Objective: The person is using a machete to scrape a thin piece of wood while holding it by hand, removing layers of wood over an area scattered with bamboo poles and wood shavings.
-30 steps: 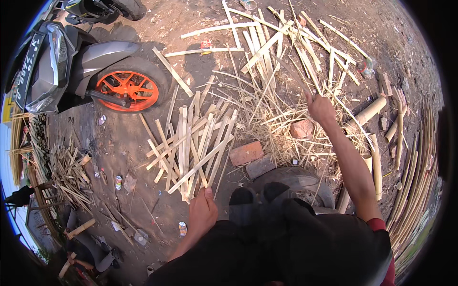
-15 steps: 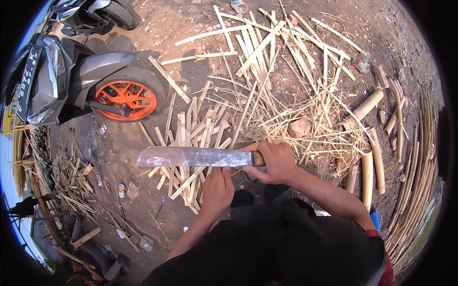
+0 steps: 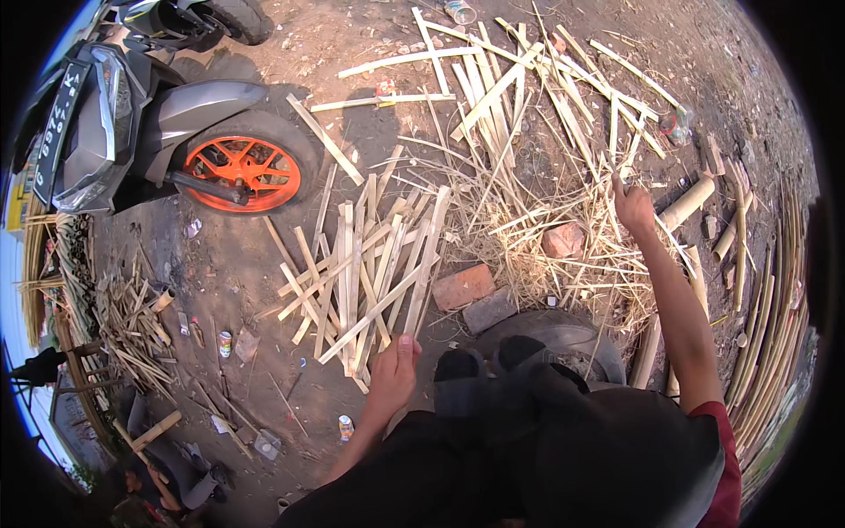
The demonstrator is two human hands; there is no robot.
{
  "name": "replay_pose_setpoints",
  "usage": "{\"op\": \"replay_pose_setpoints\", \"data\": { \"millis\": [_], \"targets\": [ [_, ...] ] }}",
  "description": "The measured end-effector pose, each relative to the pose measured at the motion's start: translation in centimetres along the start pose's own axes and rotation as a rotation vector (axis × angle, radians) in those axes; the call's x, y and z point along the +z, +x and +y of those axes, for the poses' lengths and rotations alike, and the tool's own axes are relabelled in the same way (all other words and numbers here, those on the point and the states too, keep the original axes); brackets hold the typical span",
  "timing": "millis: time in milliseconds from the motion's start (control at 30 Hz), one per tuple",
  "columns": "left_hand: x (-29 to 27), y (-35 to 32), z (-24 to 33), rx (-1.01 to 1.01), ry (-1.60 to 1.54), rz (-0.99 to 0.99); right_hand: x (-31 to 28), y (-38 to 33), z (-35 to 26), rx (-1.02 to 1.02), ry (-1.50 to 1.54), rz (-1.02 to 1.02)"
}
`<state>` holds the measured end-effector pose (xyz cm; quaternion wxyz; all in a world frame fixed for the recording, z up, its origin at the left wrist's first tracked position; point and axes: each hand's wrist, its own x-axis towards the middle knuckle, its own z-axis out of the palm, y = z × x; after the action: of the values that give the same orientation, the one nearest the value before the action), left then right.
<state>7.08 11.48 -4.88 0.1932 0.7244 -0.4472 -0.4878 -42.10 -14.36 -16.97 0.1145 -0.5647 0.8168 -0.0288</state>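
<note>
My right hand (image 3: 635, 211) is raised at the right with its fingers closed round the handle of a large knife. Its blade is seen nearly edge-on, so little of it shows. At the lower middle, my left hand (image 3: 393, 374) is closed, thumb up, at the near end of a pale split-bamboo strip (image 3: 429, 260). This strip points away from me, slanting slightly right, over a loose pile of similar bamboo strips (image 3: 356, 282). The fingers under my left thumb are mostly hidden.
Two bricks (image 3: 464, 286) and a black tyre (image 3: 607, 352) lie before me. Shavings and strips surround another brick (image 3: 563, 239). Bamboo poles (image 3: 761, 326) line the right side. A motorcycle's orange wheel (image 3: 242, 174) stands at the left. Another person (image 3: 158, 484) is at the lower left.
The knife was held level across both hands. My right hand has swung it up and right, away from my left. My left hand has shifted slightly and now has the bamboo strip.
</note>
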Motion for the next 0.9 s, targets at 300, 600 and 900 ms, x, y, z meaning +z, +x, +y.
{"op": "replay_pose_setpoints", "data": {
  "millis": [300, 600, 900],
  "targets": [
    [-1.9, 6.5, 5.6, 0.117, -0.408, -0.071, -3.7, -15.6, -15.1, 0.146, 1.241, -0.613],
    [-0.8, 5.3, 8.3, 0.208, -0.251, -0.242, -9.0, -18.7, -22.8, -0.265, 1.511, -0.713],
    [-1.0, 6.1, 11.2, 0.393, 0.142, -0.09, -8.5, -19.5, -23.3, -0.047, 1.726, -0.801]
  ]
}}
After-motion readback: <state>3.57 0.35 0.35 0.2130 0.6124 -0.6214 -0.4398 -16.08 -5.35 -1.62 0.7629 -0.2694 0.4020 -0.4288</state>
